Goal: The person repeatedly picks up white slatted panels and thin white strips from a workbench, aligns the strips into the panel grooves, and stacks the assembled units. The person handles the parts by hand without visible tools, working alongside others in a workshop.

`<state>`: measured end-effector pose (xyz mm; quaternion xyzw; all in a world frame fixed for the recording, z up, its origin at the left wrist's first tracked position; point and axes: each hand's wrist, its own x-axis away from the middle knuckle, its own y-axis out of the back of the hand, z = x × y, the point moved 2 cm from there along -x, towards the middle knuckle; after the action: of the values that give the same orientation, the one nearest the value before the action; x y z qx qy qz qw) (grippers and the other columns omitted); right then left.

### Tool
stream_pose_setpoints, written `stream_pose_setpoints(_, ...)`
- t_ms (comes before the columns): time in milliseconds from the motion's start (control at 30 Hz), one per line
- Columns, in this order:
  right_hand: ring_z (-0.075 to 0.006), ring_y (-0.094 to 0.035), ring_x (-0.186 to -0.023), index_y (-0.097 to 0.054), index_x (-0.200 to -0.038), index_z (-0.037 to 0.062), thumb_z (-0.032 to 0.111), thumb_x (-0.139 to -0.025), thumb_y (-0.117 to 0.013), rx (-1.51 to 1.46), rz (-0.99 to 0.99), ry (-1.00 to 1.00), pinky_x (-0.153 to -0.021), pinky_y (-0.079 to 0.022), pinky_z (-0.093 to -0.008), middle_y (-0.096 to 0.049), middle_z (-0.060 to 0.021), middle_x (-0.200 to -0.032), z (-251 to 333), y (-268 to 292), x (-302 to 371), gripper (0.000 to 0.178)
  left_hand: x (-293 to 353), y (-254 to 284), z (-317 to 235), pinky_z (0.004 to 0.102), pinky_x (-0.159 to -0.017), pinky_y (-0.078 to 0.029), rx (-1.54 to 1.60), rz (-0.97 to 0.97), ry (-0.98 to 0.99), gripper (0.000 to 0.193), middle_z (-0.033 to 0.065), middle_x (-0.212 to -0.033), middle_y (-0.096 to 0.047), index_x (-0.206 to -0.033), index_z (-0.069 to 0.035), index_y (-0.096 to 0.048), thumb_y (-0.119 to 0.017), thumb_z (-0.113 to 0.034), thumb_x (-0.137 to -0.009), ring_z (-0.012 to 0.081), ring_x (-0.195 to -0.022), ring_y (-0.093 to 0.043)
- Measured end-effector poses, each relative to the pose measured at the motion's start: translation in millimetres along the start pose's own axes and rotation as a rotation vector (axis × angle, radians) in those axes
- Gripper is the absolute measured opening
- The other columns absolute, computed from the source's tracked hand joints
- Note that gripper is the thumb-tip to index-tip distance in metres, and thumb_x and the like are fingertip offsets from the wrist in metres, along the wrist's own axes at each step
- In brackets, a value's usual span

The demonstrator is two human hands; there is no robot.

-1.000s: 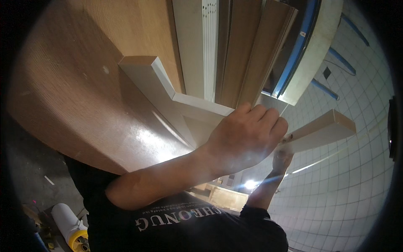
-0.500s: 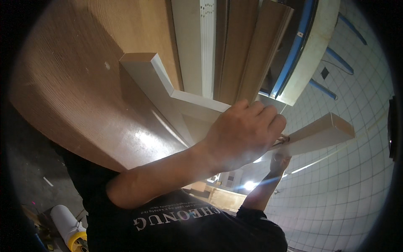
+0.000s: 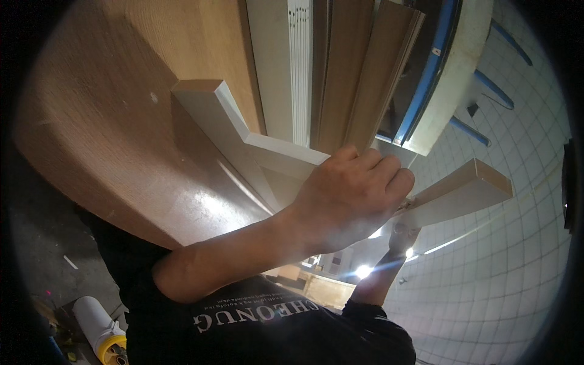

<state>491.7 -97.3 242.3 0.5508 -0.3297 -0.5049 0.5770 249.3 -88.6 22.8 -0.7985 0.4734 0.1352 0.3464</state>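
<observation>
My left hand (image 3: 356, 198) crosses the middle of the view, fingers curled over a white notched board (image 3: 222, 115) with pale edges. The board's left arm leans against the wood-grain surface, and its edge runs under my knuckles. Right of that hand a white box-shaped piece (image 3: 459, 198) sticks out; whether it joins the board is hidden behind the hand. My right hand (image 3: 403, 236) is raised below this piece and closed against its underside, its fingers mostly hidden. Something thin, too small to name, shows beside the left fingertips.
A large wood-grain panel (image 3: 115, 128) fills the left side. White and brown strips (image 3: 347, 73) stand at the top, beside a blue-edged pale panel (image 3: 447, 79). A tiled wall (image 3: 486, 274) curves along the right. A white cylinder with a yellow rim (image 3: 94, 322) lies lower left.
The white board and the piece at the right have shifted and tilted very slightly. Both hands keep nearly the same place and hold.
</observation>
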Motion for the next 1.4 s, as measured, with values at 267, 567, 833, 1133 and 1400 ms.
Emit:
stream_pose_setpoints(267,-0.0164,-0.063,-0.082,-0.064,-0.102,-0.0033,0.008,-0.068,-0.072,0.009,0.029,0.001,-0.069,-0.050,-0.0308,-0.068,-0.0109,-0.092,0.7,-15.4,-0.5,0.037,-6.8,1.3,-11.6,0.0336,-0.064,-0.046,-0.048,0.195,0.011,0.024,0.0071,-0.087,-0.058,-0.096,-0.007,-0.057,-0.068,-0.019,-0.078,0.0204,-0.075,-0.058)
stream_pose_setpoints(567,-0.0261,-0.068,-0.086,-0.065,-0.106,0.0045,0.022,-0.058,-0.085,0.100,0.241,-0.155,-0.078,-0.052,-0.0378,-0.069,-0.0159,-0.093,48.7,-51.5,-16.2,0.054,-27.4,49.9,-57.0,0.0335,-0.068,-0.046,-0.251,-0.243,-0.180,0.030,0.0086,-0.087,-0.058,-0.098,-0.004,-0.058,-0.071,-0.022,-0.078,0.0230,-0.080,-0.059)
stream_pose_setpoints(833,-0.0341,-0.064,-0.078,-0.064,-0.089,0.0035,0.031,-0.071,-0.077,-0.013,0.254,0.099,-0.067,-0.050,-0.0403,-0.065,-0.0191,-0.078,67.0,-39.1,-10.4,0.036,-170.7,-37.4,-221.1,0.0276,-0.064,-0.051,-0.824,0.453,-0.766,0.017,0.0100,-0.090,-0.064,-0.104,-0.007,-0.061,-0.057,-0.019,-0.091,0.0170,-0.075,-0.063)
stream_pose_setpoints(1133,-0.0393,-0.060,-0.080,-0.064,-0.093,0.0043,0.044,-0.071,-0.073,0.073,0.195,0.235,-0.071,-0.048,-0.0442,-0.064,-0.0202,-0.082,68.7,-48.6,2.8,0.046,-137.8,-51.5,-117.4,0.0410,-0.082,-0.047,-1.266,0.863,0.338,0.037,0.0182,-0.103,-0.065,-0.108,-0.011,-0.061,-0.050,-0.042,-0.092,0.0336,-0.097,-0.062)
stream_pose_setpoints(1400,-0.0340,-0.060,-0.100,-0.056,-0.119,0.0042,0.040,-0.057,-0.083,0.100,0.363,0.105,-0.085,-0.048,-0.0410,-0.062,-0.0194,-0.108,-53.6,2.7,46.4,0.076,-136.7,-70.3,-120.8,0.0401,-0.076,-0.048,-1.201,0.866,0.170,0.040,0.0146,-0.090,-0.067,-0.101,-0.010,-0.062,-0.054,-0.047,-0.089,0.0294,-0.087,-0.064)
